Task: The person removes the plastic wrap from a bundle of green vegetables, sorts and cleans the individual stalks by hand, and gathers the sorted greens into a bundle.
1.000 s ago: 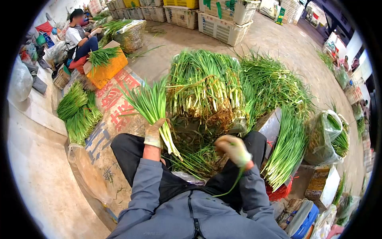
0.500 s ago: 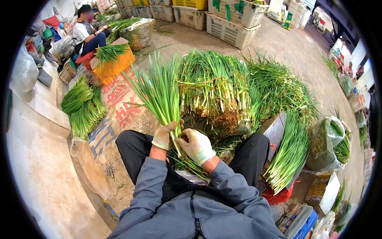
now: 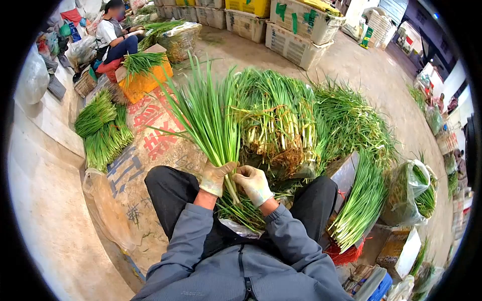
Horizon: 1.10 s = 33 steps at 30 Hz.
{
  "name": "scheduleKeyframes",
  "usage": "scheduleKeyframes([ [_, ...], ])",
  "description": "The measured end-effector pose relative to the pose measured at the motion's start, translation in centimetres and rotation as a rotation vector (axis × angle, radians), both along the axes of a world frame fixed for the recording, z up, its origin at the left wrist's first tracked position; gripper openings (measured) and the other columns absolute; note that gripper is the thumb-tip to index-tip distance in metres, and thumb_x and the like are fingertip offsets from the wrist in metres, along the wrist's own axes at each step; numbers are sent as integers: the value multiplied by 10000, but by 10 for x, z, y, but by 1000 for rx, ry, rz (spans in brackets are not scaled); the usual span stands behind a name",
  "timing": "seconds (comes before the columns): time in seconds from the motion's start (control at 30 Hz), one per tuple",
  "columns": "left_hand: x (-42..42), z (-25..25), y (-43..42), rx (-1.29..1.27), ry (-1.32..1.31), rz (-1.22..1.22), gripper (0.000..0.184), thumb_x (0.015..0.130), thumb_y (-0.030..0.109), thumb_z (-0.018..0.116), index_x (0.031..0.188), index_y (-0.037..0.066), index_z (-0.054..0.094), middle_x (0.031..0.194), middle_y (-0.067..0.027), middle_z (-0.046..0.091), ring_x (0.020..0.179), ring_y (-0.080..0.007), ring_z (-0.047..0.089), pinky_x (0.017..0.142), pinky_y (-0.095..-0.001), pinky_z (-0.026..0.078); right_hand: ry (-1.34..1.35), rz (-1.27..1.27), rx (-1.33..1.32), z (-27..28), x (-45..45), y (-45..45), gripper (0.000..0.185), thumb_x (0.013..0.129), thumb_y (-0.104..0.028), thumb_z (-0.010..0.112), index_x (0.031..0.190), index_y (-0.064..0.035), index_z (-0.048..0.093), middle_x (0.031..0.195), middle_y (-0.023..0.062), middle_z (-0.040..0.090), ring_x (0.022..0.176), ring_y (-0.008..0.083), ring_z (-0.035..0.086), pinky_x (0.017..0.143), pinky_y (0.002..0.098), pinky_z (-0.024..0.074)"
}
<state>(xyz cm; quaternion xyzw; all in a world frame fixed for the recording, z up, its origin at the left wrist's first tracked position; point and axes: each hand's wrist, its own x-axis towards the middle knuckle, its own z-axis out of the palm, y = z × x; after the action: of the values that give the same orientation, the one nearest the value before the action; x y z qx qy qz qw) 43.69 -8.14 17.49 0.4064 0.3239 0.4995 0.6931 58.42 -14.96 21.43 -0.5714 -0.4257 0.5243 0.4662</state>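
Observation:
A bunch of long green stalks (image 3: pixel 218 133) stands fanned out in my left hand (image 3: pixel 215 178), whose gloved fingers wrap round its pale lower part. My right hand (image 3: pixel 253 183), also gloved, is closed in a pinch at the right side of the stalk bases; what its fingertips hold is too small to make out. Behind my hands lies a big stack of untrimmed stalks (image 3: pixel 278 118) with brown roots and dry leaves. Loose leaves (image 3: pixel 243 213) lie between my knees.
A loose green heap (image 3: pixel 351 120) and a laid-out bundle (image 3: pixel 359 205) are at the right, beside a plastic-lined basket (image 3: pixel 406 193). Finished-looking bundles (image 3: pixel 103 130) lie left. A seated person (image 3: pixel 114 37) is beyond an orange box (image 3: pixel 143 80). Crates (image 3: pixel 296 45) stand behind.
My right hand has come in from the right to the stalk bases. The bunch in my left hand has moved right and stands more upright.

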Motion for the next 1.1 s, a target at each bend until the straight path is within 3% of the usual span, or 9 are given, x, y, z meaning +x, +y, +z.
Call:
scheduleKeyframes([
  [0.2,-29,5,20,-37,-24,189,499,717,35,883,1152,78,643,971,-28,686,815,-175,661,731,-313,560,-175,-187,-34,-19,31,-24,248,845,-245,686,870,2,684,698,83,668,603,175,614,595,340,495],
  [0.27,-45,11,22,-5,28,115,521,712,36,884,1174,77,645,990,-38,688,839,-170,669,753,-305,562,-732,200,124,-84,56,-30,273,850,-269,676,882,1,691,829,143,705,713,280,670,673,372,538],
  [0.37,-56,9,26,25,-8,44,515,752,46,861,1217,61,640,1085,-87,684,813,-183,685,704,-297,581,-1151,1046,-422,-80,77,-17,505,810,-406,679,1131,-18,715,1102,222,701,1049,348,674,939,413,522],
  [0.53,-60,42,7,111,42,-36,513,748,112,885,1195,54,641,1051,-80,694,800,-177,692,685,-315,591,-885,-67,394,62,45,64,744,791,-247,813,1414,-43,461,1295,240,598,1099,394,639,906,436,538],
  [0.67,-56,58,-7,168,135,-2,632,729,219,904,1226,-19,595,965,-98,684,753,-198,685,632,-327,574,-1056,-88,736,61,20,154,551,871,-179,728,1372,-77,522,1271,219,629,1043,367,669,897,420,562],
  [0.73,-63,69,-12,178,127,-2,631,726,207,903,1228,-18,595,947,-95,684,751,-200,685,638,-328,575,-779,62,513,85,39,185,165,947,-88,585,1006,-79,739,875,139,749,737,273,718,721,378,606],
  [0.9,-87,62,-21,-2,53,-32,630,713,142,894,1245,-6,591,918,-103,683,725,-217,690,614,-341,579,-720,-528,736,141,193,251,404,1042,-263,420,953,-29,736,744,126,702,607,204,658,555,328,523],
  [1.0,-85,58,-14,92,7,30,617,739,126,876,1264,-8,581,921,-118,682,725,-229,693,590,-345,578,124,-478,564,211,249,237,265,1033,-240,546,1035,-33,711,835,123,730,600,199,681,532,324,558],
  [1.1,-88,45,-3,61,-163,-64,619,789,143,841,1318,-5,555,973,-162,692,725,-247,690,577,-338,583,86,-465,643,248,266,202,300,1025,-292,577,1028,-20,703,802,99,715,581,182,678,499,313,552],
])
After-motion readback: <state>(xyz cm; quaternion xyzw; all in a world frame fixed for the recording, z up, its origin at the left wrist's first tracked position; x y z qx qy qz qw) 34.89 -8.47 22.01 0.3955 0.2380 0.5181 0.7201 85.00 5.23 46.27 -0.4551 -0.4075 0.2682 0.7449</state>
